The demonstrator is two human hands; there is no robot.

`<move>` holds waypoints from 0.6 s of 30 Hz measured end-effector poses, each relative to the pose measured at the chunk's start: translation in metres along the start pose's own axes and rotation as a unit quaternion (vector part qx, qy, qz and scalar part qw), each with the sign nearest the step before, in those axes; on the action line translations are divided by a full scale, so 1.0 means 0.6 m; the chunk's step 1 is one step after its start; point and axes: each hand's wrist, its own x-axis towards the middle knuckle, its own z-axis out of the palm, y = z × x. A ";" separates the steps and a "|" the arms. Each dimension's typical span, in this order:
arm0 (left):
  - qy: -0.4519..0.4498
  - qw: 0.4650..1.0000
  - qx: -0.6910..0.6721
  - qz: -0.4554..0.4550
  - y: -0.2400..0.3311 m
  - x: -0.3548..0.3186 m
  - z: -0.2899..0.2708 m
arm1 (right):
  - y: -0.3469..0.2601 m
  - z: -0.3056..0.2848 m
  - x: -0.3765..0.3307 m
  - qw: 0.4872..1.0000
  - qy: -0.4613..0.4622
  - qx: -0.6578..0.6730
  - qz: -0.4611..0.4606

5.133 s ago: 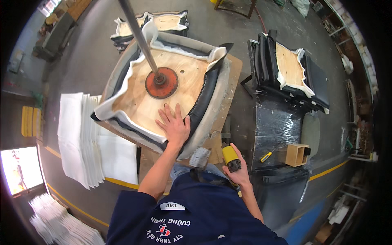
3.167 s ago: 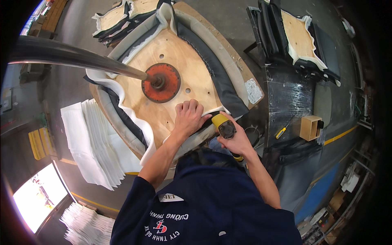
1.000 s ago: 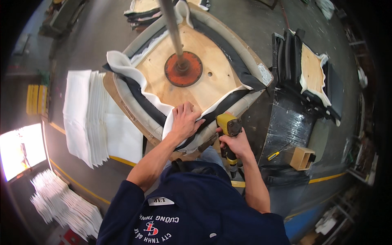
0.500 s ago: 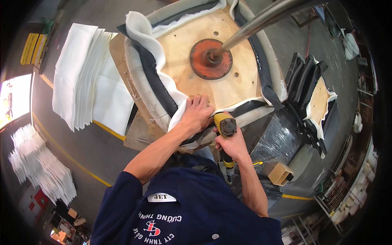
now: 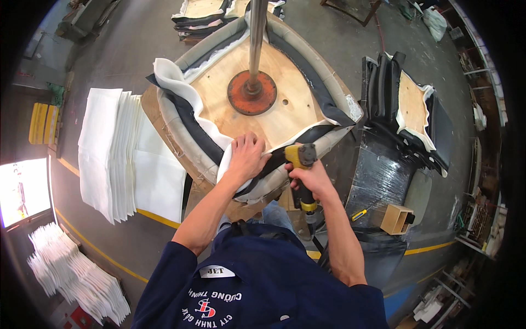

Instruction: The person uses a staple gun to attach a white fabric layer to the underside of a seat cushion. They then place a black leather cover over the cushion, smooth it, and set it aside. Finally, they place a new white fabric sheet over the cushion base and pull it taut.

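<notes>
A seat panel of pale plywood (image 5: pixel 216 96) lies underside up, with white wadding (image 5: pixel 205 118) and a black cover (image 5: pixel 189 116) folded in round its rim. A red round press plate (image 5: pixel 234 103) on a metal rod bears down on its middle. My left hand (image 5: pixel 249 158) is closed at the seat's near corner, fingers curled over the folded cover edge; the fingertips' exact hold is partly hidden. My right hand (image 5: pixel 312 178) grips a yellow and black staple gun (image 5: pixel 299 156) by its handle, its head close to the black cover just right of my left hand.
White wadding sheets (image 5: pixel 101 156) stand stacked at the left, with another pile (image 5: pixel 76 271) nearer. Black-covered panels (image 5: pixel 413 104) lie at the right. A yellow-handled cutter (image 5: pixel 359 215) and a small open wooden box (image 5: pixel 395 219) lie near a plastic-wrapped surface (image 5: pixel 381 170).
The view has shifted, and the rod now stands nearly upright in it. My right hand has moved the staple gun slightly right, away from my left hand, which stays at the near corner.
</notes>
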 end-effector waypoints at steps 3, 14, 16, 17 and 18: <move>-0.003 1.000 0.004 0.026 -0.001 0.001 -0.005 | 0.005 -0.057 -0.006 0.996 0.081 -0.002 -0.043; -0.106 0.917 0.143 0.357 0.020 0.055 0.041 | -0.030 -0.103 0.013 0.996 0.078 -0.029 -0.037; -0.105 0.921 0.129 0.351 0.019 0.058 0.044 | -0.030 -0.105 0.019 0.996 0.076 -0.036 -0.021; -0.110 0.924 0.126 0.345 0.019 0.061 0.045 | -0.035 -0.105 0.022 0.996 0.075 -0.038 -0.023; -0.118 0.926 0.122 0.337 0.023 0.061 0.043 | -0.037 -0.102 0.022 0.996 0.074 -0.040 -0.023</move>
